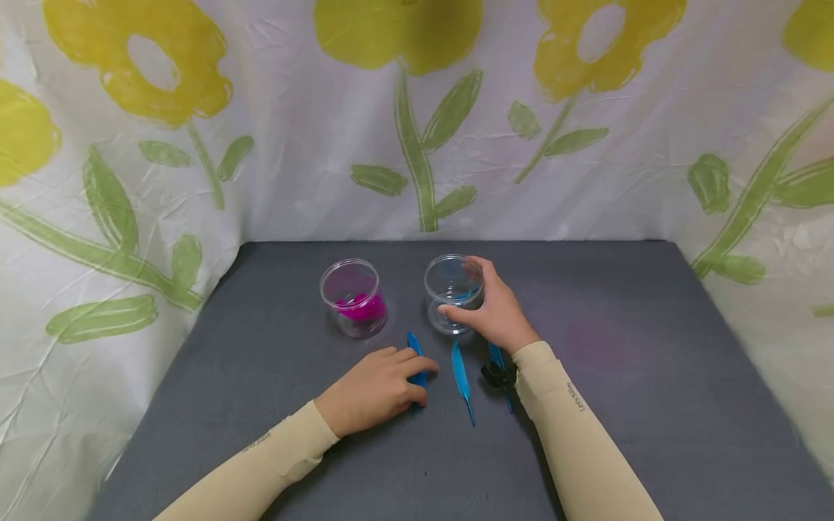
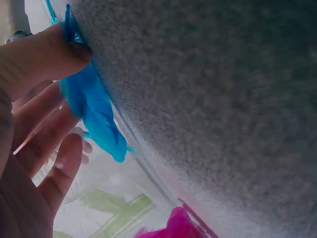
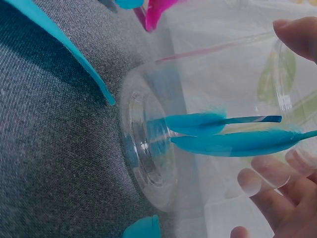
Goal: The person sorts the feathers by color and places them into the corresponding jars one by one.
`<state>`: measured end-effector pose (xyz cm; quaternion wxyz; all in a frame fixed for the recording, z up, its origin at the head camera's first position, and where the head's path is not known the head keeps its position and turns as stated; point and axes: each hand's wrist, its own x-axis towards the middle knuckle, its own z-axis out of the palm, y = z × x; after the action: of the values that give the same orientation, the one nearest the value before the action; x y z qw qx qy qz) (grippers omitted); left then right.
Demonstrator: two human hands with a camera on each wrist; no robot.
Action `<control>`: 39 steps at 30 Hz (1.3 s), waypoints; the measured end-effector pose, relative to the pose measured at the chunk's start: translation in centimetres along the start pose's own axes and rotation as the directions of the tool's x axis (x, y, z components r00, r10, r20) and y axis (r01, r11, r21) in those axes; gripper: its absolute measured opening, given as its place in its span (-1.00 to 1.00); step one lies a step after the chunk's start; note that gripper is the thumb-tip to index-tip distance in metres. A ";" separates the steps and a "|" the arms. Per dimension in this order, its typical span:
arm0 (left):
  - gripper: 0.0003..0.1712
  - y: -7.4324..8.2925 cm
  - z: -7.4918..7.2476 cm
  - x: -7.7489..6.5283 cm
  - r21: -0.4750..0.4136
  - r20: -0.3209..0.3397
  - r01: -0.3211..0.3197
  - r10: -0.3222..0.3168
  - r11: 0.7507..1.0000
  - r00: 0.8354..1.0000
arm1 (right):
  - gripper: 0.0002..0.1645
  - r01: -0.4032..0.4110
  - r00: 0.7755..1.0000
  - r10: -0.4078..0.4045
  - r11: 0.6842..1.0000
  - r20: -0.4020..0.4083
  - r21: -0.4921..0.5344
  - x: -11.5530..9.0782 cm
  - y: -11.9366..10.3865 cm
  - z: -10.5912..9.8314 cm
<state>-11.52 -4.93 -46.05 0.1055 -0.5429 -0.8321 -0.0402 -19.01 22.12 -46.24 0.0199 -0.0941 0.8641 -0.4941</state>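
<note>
My left hand point(image 1: 378, 391) pinches a blue feather point(image 2: 101, 114) between thumb and fingers, close over the table. In the head view the hand covers much of that feather. The right hand point(image 1: 502, 307) holds a clear plastic cup point(image 1: 449, 318) at the back, thumb on the near side and fingers round the far side. Through the cup's wall, the right wrist view shows two blue feathers point(image 3: 237, 144) standing inside it. Between the hands lies another blue feather point(image 1: 460, 373). A further blue feather point(image 1: 496, 354) lies under the right wrist, partly hidden by the black wrist camera.
Left of the held cup stands a second clear cup point(image 1: 355, 333) with bright magenta feathery material point(image 1: 361, 309) inside. The dark grey table point(image 1: 651, 398) ends at a white cloth backdrop point(image 1: 293, 188) printed with yellow flowers.
</note>
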 end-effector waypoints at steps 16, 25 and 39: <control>-0.85 -0.5 -0.4 0.6 -0.202 -0.123 0.021 -0.047 0.979 0.991 | 0.36 -0.003 1.000 0.003 1.000 0.003 -0.003 0.0 -0.5 -0.3; -0.78 -1.1 -0.9 1.3 -0.452 -0.296 0.012 -0.163 0.892 0.941 | 0.35 0.006 1.000 -0.006 1.000 -0.010 -0.006 0.0 -0.4 -0.2; -0.81 -2.7 -4.1 3.5 -0.790 -0.254 0.151 -0.542 0.594 0.801 | 0.36 -0.005 1.000 0.005 1.000 0.002 -0.007 0.0 -0.4 0.0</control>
<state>-14.78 -3.59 -41.14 0.0656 -0.3314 -0.7827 -0.5227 -18.95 21.94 -45.93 0.0219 -0.0925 0.8660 -0.4910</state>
